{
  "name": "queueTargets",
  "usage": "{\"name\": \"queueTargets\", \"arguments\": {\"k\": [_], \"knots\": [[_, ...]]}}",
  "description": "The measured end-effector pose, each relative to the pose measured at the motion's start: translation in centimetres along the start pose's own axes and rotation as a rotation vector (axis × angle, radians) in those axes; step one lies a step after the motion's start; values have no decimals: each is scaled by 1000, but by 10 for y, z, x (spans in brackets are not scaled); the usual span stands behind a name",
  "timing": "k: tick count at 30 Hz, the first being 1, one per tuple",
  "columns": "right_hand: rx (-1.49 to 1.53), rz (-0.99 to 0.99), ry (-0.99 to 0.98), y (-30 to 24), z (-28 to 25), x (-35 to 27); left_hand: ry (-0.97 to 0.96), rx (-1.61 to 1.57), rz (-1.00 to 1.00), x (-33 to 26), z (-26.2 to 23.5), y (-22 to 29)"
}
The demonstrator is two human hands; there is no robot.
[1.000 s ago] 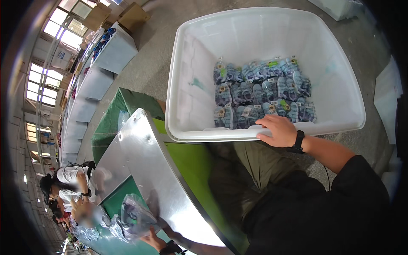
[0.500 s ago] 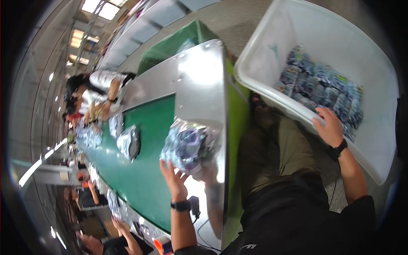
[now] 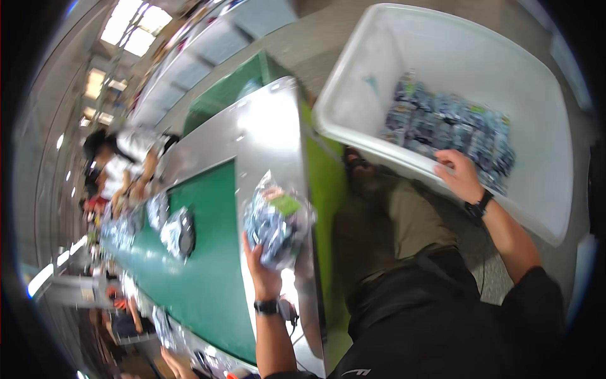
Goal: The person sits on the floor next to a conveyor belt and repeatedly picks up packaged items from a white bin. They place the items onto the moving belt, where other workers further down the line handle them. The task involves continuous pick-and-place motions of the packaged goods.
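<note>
My left hand (image 3: 262, 271) grips the near side of a clear plastic bag (image 3: 278, 224) with bluish-grey contents and a green label. The bag is over the metal end of a conveyor table; part of my hand is hidden behind it. On my right, my right hand (image 3: 462, 177) is closed over the near rim of a large white plastic bin (image 3: 379, 148), fingers bent inward. Inside that bin, several similar packed bags (image 3: 442, 126) lie in rows at the bottom.
The green belt (image 3: 208, 278) carries more bags, including a dark-and-clear one (image 3: 178, 234). Co-workers (image 3: 129, 158) stand along the far left side; another person's hand (image 3: 173, 363) shows at lower left. A green container (image 3: 218, 95) stands past the metal end (image 3: 268, 120).
The bag at my left hand has turned, so its green label now shows. My right hand's fingers have bent further over the bin rim. The whole view has shifted.
</note>
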State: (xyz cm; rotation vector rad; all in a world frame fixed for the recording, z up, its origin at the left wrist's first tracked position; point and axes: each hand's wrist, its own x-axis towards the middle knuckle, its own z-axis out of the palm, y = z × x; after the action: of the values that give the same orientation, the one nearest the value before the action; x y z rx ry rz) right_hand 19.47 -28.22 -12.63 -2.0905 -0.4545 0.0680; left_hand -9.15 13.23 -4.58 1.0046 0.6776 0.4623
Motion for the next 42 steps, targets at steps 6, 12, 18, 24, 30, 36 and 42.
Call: {"name": "queueTargets", "arguments": {"k": [6,12,18,24,30,36,42], "knots": [[538,93,-381,-45,9,-10,-401,299,-85,-55,70,-5],[828,237,-1110,-90,27,-37,-577,331,-290,-69,120,-27],[907,273,-1099,-72,2,-57,-679,295,-293,-60,124,-45],[785,321,-608,-43,-66,-57,-530,388,-185,-45,114,-50],[1056,288,9,43,-177,-31,-485,390,-145,-27,88,-44],[826,876,815,159,-251,-15,-450,397,-101,-16,64,-38],[616,854,249,153,-210,-46,-373,401,-98,-19,45,-29]]}}
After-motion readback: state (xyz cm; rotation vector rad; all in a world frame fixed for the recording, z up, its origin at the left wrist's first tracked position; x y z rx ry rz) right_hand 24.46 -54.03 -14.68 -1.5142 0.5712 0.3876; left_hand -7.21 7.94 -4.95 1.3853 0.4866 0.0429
